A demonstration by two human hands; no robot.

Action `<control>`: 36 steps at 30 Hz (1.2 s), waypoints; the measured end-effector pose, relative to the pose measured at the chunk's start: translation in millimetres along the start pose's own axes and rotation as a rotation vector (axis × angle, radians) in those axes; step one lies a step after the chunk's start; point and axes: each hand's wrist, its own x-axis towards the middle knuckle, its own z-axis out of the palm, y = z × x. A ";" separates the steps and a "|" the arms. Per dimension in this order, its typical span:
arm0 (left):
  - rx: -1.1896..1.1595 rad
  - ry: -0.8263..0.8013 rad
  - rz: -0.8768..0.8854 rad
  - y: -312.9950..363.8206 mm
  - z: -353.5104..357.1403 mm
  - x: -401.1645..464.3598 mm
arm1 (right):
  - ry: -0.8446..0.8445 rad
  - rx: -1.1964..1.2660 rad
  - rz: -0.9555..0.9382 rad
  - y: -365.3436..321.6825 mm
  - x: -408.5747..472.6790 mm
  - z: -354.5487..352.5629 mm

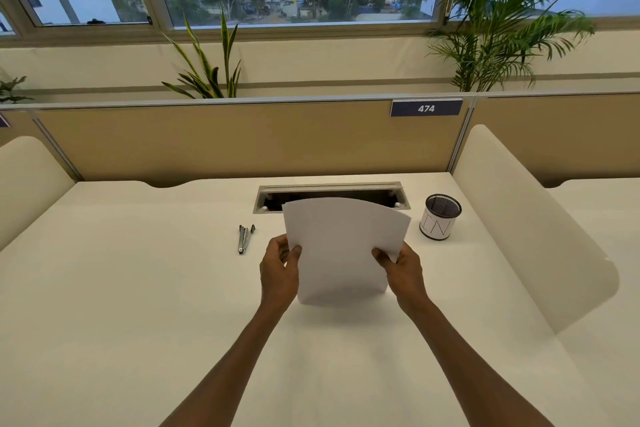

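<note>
A thin stack of white paper [341, 246] stands upright on its lower edge on the cream desk [138, 288], its top bowed slightly away. My left hand [280, 270] grips the stack's left edge, thumb on the near face. My right hand [401, 269] grips the right edge the same way. The fingers behind the sheets are hidden.
A metal stapler [245, 238] lies left of the paper. A black mesh pen cup [440, 217] with a white label stands at the right. A cable tray slot [329, 192] sits behind the paper. Cream side dividers [519, 218] and a tan back partition [242, 139] bound the desk.
</note>
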 end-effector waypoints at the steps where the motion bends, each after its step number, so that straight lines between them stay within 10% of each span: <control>1: 0.009 -0.012 0.001 1.3 1.0 -0.8 | 0.002 -0.005 -0.003 0.1 0.2 -0.1; 36: 0.072 -0.011 0.054 19.1 12.4 -4.9 | 0.002 -0.036 -0.009 -21.4 2.5 -5.1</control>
